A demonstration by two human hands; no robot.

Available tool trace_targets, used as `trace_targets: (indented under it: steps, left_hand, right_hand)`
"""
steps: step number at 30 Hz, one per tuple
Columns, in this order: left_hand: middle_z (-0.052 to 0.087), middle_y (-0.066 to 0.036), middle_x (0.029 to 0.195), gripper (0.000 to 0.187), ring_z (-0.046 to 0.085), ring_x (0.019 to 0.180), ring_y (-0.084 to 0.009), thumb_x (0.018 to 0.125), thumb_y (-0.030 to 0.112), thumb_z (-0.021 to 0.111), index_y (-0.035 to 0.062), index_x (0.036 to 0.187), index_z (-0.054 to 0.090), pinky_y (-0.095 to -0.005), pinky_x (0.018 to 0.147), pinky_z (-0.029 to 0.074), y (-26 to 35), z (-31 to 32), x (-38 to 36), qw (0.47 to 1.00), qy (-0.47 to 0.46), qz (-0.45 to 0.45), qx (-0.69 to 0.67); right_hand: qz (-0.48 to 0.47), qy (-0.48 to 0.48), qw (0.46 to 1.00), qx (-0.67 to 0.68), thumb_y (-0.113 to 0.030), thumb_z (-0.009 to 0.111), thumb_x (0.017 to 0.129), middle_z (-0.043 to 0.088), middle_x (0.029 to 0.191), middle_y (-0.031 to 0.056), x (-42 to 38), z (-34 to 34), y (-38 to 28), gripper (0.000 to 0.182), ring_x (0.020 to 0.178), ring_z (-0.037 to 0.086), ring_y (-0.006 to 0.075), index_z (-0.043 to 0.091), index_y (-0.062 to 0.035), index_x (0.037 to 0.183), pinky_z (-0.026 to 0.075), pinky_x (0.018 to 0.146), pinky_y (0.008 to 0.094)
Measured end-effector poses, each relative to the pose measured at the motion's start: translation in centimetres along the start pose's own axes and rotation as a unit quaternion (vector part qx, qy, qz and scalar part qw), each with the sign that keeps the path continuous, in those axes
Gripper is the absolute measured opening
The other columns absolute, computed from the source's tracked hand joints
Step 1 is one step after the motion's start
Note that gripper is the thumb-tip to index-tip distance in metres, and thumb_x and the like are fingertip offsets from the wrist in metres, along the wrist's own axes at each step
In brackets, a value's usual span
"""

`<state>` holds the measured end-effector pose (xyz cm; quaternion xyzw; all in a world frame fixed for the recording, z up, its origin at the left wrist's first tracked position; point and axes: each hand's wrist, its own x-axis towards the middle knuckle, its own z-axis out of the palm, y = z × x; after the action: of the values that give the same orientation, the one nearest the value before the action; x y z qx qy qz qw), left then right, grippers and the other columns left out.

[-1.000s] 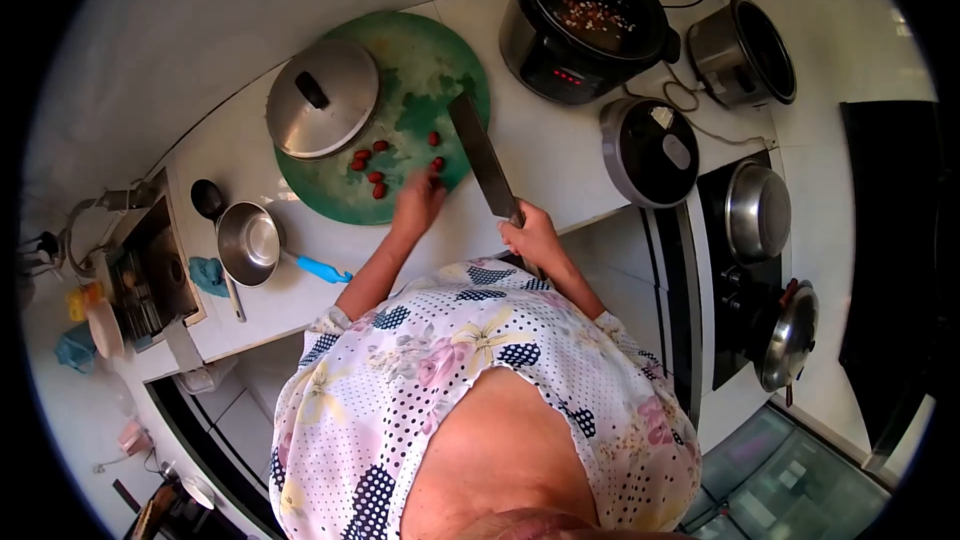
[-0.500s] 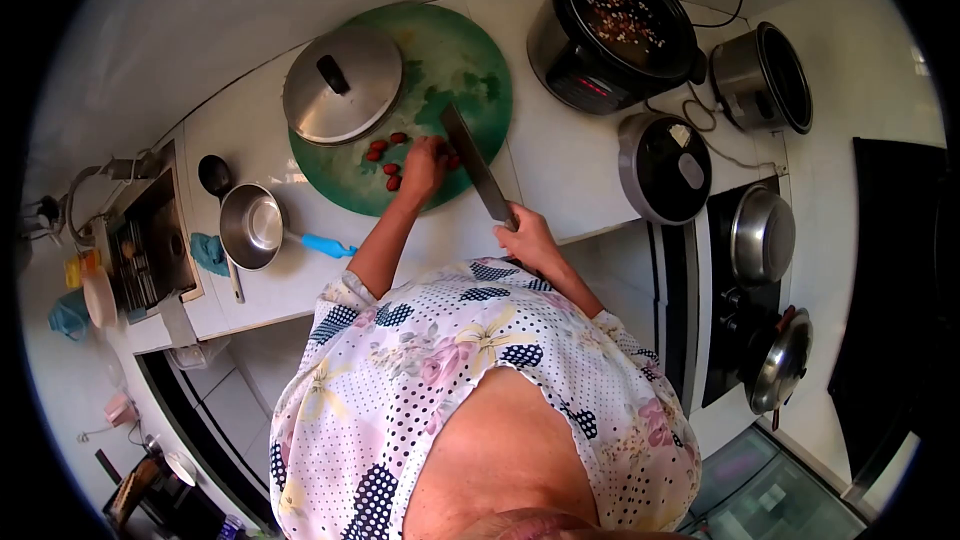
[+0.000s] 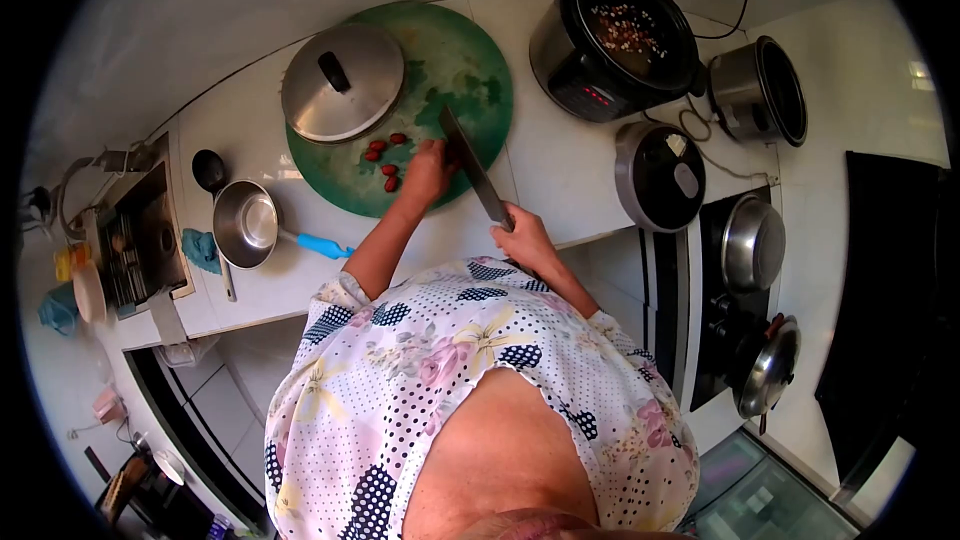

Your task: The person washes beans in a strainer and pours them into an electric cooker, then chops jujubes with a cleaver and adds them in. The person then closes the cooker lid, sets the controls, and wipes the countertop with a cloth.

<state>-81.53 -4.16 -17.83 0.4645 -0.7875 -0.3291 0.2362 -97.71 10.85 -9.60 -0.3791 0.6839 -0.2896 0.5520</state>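
My right hand [image 3: 525,238] is closed round the handle of a kitchen cleaver [image 3: 472,168], its dark blade pointing away from me over the round green cutting board [image 3: 465,55]. Just left of the blade, my left hand [image 3: 428,172] rests on the board with its fingers pinched together on a red date, mostly hidden by the fingers and blade. Several whole red dates [image 3: 390,183] lie on the board left of that hand. Behind them, a steel pot lid [image 3: 343,90] with a black knob covers the board's left part.
On the right stand an electric cooker [image 3: 575,70] with grains and beans in water, its lid [image 3: 660,180] and a steel pot [image 3: 735,90]. A saucepan [image 3: 247,225] with a blue handle, a black ladle [image 3: 209,171] and the sink [image 3: 155,230] are leftward. Pans sit on the stove [image 3: 715,320].
The view has shifted slightly. My left hand has closed in beside the blade, and the red piece that showed at its fingertips is now mostly covered. The cleaver stays nearly in place.
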Motion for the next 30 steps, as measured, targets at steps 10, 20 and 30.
trace_targets:
  steps: [10,20,30]
  left_hand:
    - [0.057,-0.024,0.092,0.024,0.059,0.082,-0.0427,0.074,0.009,0.067,-0.0003,0.092,0.054,-0.0479,0.07,0.049,-1.3,1.2,0.4,0.998,-0.04,-0.018,0.034]
    - [0.06,-0.025,0.088,0.018,0.059,0.08,-0.0431,0.078,0.009,0.063,-0.0001,0.09,0.054,-0.048,0.068,0.049,-1.0,1.2,0.5,1.0,-0.025,-0.018,-0.002]
    - [0.061,-0.027,0.089,0.019,0.059,0.086,-0.0433,0.079,0.006,0.055,-0.0022,0.096,0.06,-0.0464,0.07,0.048,-2.1,2.4,1.4,0.997,-0.057,-0.036,-0.027]
  right_hand:
    - [-0.01,0.003,0.999,-0.038,-0.012,0.059,0.078,0.058,0.062,0.0057,-0.2,0.0,-0.4,0.041,0.05,0.055,0.0133,0.055,-0.0008,0.117,0.047,0.05,0.03]
    - [0.013,0.001,0.999,-0.051,-0.012,0.058,0.078,0.06,0.065,0.0085,0.3,0.1,-0.7,0.041,0.053,0.057,0.0145,0.053,0.0013,0.116,0.048,0.052,0.0302]
    - [0.073,-0.052,0.995,-0.042,-0.011,0.055,0.078,0.059,0.063,0.0085,1.7,-1.0,-2.0,0.039,0.047,0.054,0.0125,0.051,0.0008,0.114,0.043,0.041,0.0276]
